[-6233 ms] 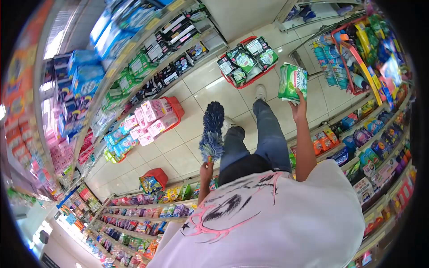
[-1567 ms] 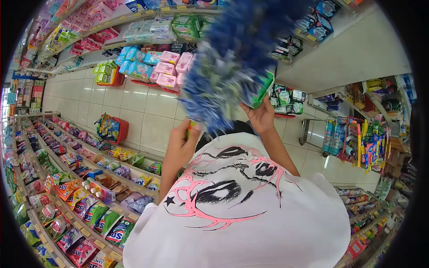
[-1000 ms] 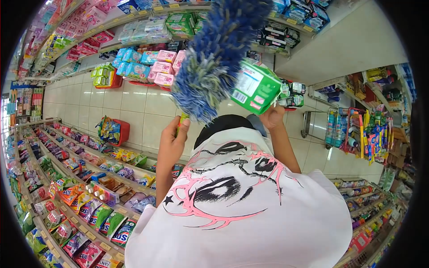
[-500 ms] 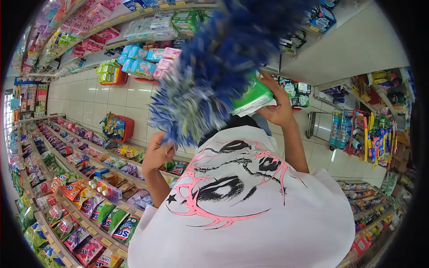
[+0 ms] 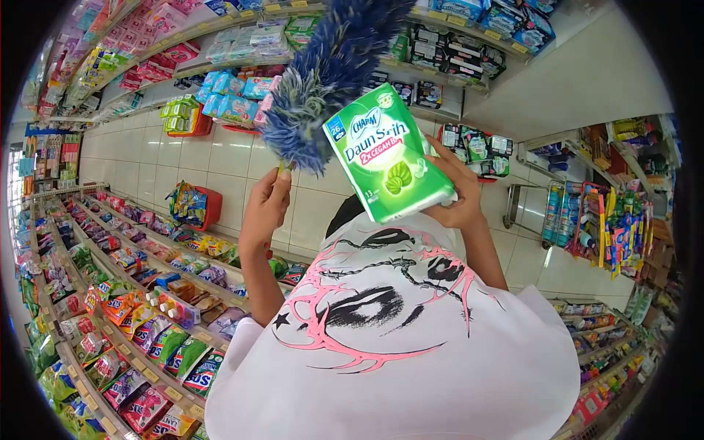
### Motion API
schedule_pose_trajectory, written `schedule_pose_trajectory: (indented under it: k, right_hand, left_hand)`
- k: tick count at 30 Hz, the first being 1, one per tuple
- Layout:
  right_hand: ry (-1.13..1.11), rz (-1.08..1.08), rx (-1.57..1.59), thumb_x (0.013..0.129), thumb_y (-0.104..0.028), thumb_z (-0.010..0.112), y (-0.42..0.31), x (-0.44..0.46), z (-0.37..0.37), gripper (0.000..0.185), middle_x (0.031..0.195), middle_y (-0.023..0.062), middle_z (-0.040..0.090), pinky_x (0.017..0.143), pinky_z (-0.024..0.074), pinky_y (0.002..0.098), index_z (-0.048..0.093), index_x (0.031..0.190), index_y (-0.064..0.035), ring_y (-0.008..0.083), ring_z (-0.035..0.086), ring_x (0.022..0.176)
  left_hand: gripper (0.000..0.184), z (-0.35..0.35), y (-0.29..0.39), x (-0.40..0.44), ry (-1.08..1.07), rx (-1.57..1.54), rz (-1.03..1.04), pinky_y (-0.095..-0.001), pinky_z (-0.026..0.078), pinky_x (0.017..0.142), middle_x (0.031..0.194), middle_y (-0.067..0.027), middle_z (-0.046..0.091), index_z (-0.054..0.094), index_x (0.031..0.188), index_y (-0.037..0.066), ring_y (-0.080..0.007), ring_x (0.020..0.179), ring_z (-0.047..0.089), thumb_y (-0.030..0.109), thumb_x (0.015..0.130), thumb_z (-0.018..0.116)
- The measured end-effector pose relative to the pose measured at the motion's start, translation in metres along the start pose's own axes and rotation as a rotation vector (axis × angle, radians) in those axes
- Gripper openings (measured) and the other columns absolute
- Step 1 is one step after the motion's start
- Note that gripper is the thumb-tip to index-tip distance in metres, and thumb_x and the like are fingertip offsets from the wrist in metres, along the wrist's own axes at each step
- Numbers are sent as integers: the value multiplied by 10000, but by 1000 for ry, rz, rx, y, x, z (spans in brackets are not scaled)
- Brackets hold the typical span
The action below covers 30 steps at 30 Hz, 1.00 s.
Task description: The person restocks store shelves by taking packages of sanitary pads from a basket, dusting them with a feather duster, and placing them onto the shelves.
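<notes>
In the head view my left hand (image 5: 268, 205) is closed around the short handle of a fluffy duster (image 5: 312, 92). Its blue and grey-white fibres reach up past the top of the picture. My right hand (image 5: 458, 187) grips the right side of a green pack of sanitary pads (image 5: 392, 158), with "CHARM" and a leaf drawing on its front. The pack is tilted, its printed face towards me, and the duster's fibres are just to its upper left. Part of my right hand is behind the pack.
Shelves of packaged pads (image 5: 455, 51) run across the back. On the tiled floor (image 5: 154, 165) stand red baskets, one (image 5: 211, 209) holding blue and yellow packets. Detergent pouches (image 5: 176, 348) fill the left shelves. A metal trolley (image 5: 524, 209) stands at the right.
The duster has swung left and up, off the pack. The pack has turned so its front shows fully. My left hand has risen slightly.
</notes>
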State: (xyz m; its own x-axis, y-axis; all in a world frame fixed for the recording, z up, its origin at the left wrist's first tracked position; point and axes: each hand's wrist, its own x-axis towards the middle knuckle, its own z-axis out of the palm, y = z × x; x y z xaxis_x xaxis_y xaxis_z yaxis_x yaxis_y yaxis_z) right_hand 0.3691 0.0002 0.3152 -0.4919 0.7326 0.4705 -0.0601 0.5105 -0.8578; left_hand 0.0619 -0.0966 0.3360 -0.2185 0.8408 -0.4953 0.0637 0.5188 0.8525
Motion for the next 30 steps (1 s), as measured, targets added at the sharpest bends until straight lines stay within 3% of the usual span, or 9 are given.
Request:
schedule_pose_trajectory:
  k: [4,12,13,18,21,22,24,25,30]
  right_hand:
    - [1,-120,-52,586,-52,734,-13,11,-1,630,1346,210,441,999,378,441,587,1197,-102,406,435,1233]
    - [-494,-81,-402,537,2,702,-31,24,17,758,1422,42,371,942,464,407,573,1207,-326,339,311,1324]
    - [-502,-98,-432,534,-1,707,-30,25,17,758,1427,40,362,941,465,408,574,1203,-332,340,308,1326]
    - [-530,-154,-490,541,-24,741,-26,27,13,844,1471,90,267,954,452,405,491,1294,-314,352,279,1337]
    - [-32,181,-215,646,-38,749,-15,13,30,1052,1496,193,120,1017,364,403,113,1468,-200,335,233,1360]
    - [-32,179,-218,646,-38,749,-6,8,30,1052,1496,193,120,1017,364,403,113,1468,-200,335,233,1360]
    - [-89,704,805,661,-115,733,8,-3,32,1079,1502,83,180,1020,338,446,35,1477,-215,284,315,1325]
    - [-141,697,1007,685,-223,774,4,-3,35,1032,1466,51,261,1027,343,423,104,1468,-180,253,354,1293]
    - [-1,737,1092,706,-402,758,58,-37,54,859,1370,33,413,1040,342,397,309,1391,-143,204,396,1258]
  left_hand:
    - [316,14,-9,15,-21,-182,-27,-186,194,329,548,63,366,450,790,114,-10,393,244,386,951,464]
    - [499,49,-16,45,-93,-596,100,-130,192,312,694,41,506,515,1021,75,22,409,301,537,942,344]
    - [470,50,-13,48,-70,-617,56,-135,213,304,663,55,464,477,953,88,16,383,307,545,858,525]
    - [421,68,-4,54,18,-609,49,-136,215,293,637,55,481,501,925,82,16,375,318,494,854,557]
    - [427,74,-19,64,69,-820,90,-129,225,294,668,29,561,540,947,67,12,387,389,487,872,532]
    - [427,74,-23,67,68,-822,92,-129,225,294,668,29,561,540,947,67,12,387,389,487,872,532]
    - [596,70,-27,68,41,-881,142,-156,493,442,951,-69,641,512,1144,24,-67,614,624,551,869,492]
    - [433,75,-26,66,101,-904,155,-133,223,297,713,19,568,521,982,77,11,403,403,496,872,539]
    - [405,85,-22,53,135,-871,187,-133,223,300,759,6,538,476,985,103,6,397,342,482,870,560]
